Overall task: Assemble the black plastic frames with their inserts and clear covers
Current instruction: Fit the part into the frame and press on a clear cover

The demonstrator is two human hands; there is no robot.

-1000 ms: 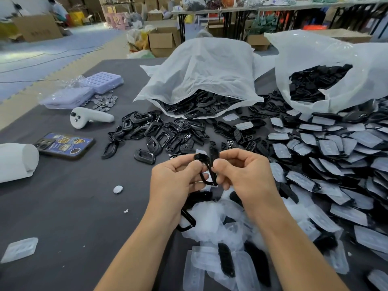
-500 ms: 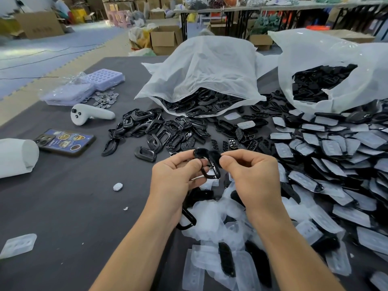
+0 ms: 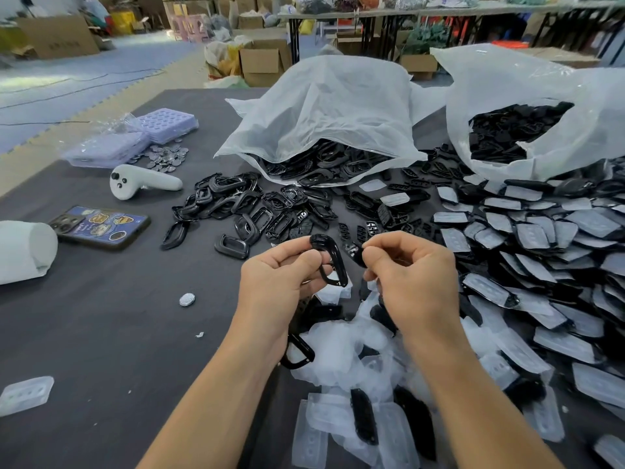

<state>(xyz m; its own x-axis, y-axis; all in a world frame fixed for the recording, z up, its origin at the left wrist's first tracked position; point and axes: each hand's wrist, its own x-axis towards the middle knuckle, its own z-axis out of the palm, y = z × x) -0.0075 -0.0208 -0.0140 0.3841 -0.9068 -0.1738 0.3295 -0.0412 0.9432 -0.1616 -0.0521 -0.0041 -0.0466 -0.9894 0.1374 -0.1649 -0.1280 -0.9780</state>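
Over the table [image 3: 101,333], left hand [image 3: 277,286] pinches a frame [image 3: 333,262], right hand [image 3: 409,275] an insert [image 3: 355,254].

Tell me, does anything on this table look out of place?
A phone and a white controller lie at the left, unrelated to the parts. One silver disc sits alone, apart from its pile. Frames spill from the bag.

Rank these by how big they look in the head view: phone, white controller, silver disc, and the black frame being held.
1. phone
2. white controller, a little smaller
3. black frame, though it is nearer the camera
4. silver disc, smallest by far
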